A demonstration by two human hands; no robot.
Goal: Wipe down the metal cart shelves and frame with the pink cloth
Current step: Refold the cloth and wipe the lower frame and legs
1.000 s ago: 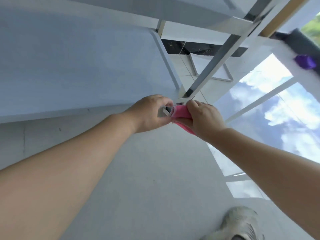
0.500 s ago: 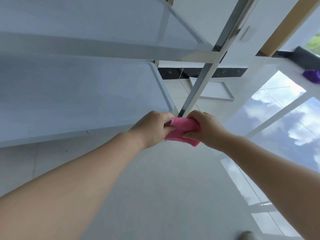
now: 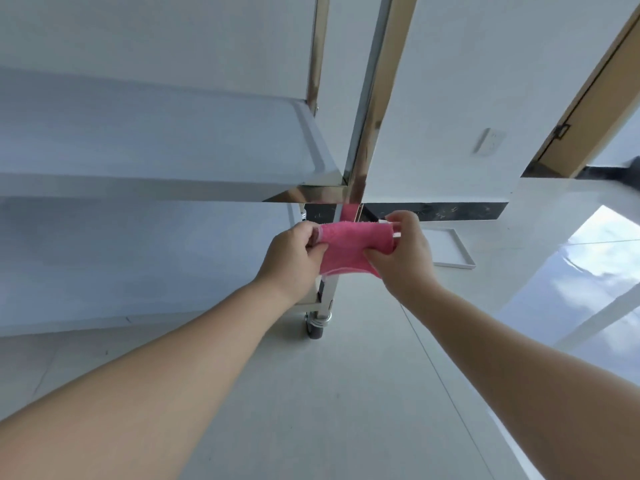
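Observation:
The pink cloth (image 3: 349,245) is stretched across the cart's front right metal post (image 3: 369,109), just below the middle shelf (image 3: 156,147). My left hand (image 3: 292,256) grips the cloth's left end and my right hand (image 3: 405,251) grips its right end, so the cloth wraps the post between them. The post shows a pink reflection above the cloth. Under the cloth the post runs down to a caster wheel (image 3: 317,325). The lower shelf (image 3: 138,258) lies to the left, behind my left forearm.
A white wall with a socket (image 3: 488,142) and a black baseboard (image 3: 433,211) stands behind the cart. A flat white tray (image 3: 453,251) lies on the glossy tiled floor to the right. A gold-framed door edge (image 3: 588,95) is at the far right.
Both hands have slid the cloth up the post toward the middle shelf and spread apart, stretching the cloth wider. My view has tilted upward.

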